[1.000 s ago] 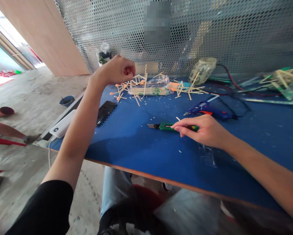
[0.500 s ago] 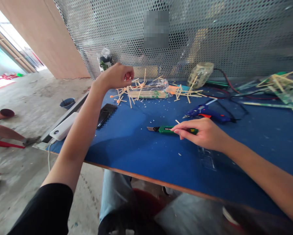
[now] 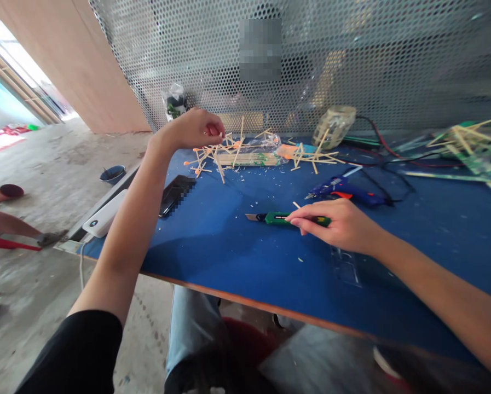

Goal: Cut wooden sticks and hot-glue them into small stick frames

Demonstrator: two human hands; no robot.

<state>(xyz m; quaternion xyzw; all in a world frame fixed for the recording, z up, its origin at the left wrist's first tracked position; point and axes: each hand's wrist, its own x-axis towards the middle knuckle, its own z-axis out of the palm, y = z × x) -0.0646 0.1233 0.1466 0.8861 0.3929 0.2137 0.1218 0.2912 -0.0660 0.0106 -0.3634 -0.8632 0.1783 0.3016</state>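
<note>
My left hand (image 3: 200, 128) is raised at the back left of the blue table, fingers curled closed. A small pale bit shows at its fingertips, too small to name. Just beyond and below it are thin wooden sticks (image 3: 220, 171) joined with orange blobs. My right hand (image 3: 331, 223) pinches a short wooden stick (image 3: 296, 205), only its tip showing. Under that hand lies a green utility knife (image 3: 275, 218), its blade out and pointing left. Behind it a blue glue gun (image 3: 347, 189) rests on its side.
A plastic pack of sticks (image 3: 249, 159) lies at the back, beside another stick frame (image 3: 315, 156). A phone (image 3: 175, 194) and a white power bank (image 3: 103, 216) are at the left. A clear jar (image 3: 334, 127) stands before the perforated metal screen (image 3: 212, 49). Black cables trail right.
My left hand has turned slightly, and its fingertips sit a little lower. My right hand keeps its pinch over the utility knife. The view has shifted very slightly.
</note>
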